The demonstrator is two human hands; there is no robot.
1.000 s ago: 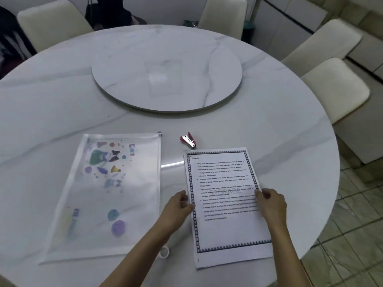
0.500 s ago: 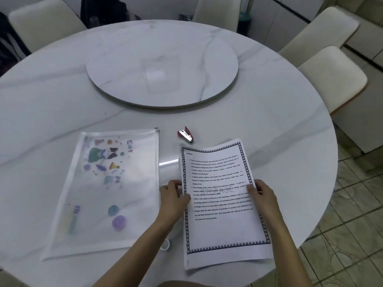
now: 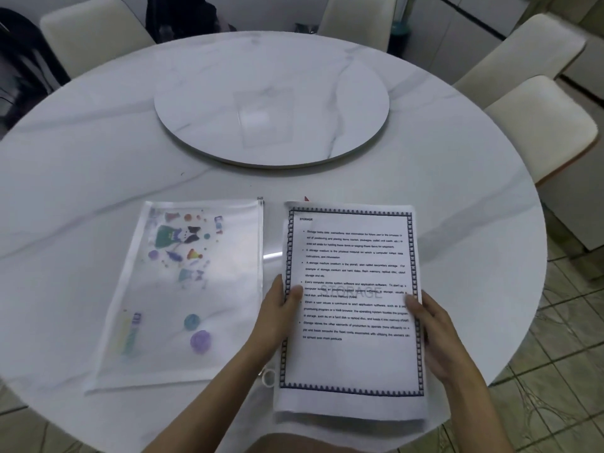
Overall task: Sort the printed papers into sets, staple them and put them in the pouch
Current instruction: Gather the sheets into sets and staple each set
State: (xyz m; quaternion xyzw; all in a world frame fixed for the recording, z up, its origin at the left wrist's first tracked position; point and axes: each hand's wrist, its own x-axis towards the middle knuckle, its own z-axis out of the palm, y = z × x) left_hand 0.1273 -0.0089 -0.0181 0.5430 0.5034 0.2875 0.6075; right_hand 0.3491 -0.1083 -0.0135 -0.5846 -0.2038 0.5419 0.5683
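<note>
Printed papers [image 3: 351, 354], a stack with a bordered page on top, are at the near side of the table [image 3: 98, 158], just right of the pouch [image 3: 183, 289]. The left hand [image 3: 277, 318] grips the left long edge with the thumb on the page, and the right hand [image 3: 434, 335] grips the right edge likewise. The long axis runs away from the person, with the heading STORAGE at the far end. The near end reaches the table rim. The red tip of a stapler [image 3: 306, 199] shows behind the far edge, and bare marble lies between it and the turntable [image 3: 271, 106]
</note>
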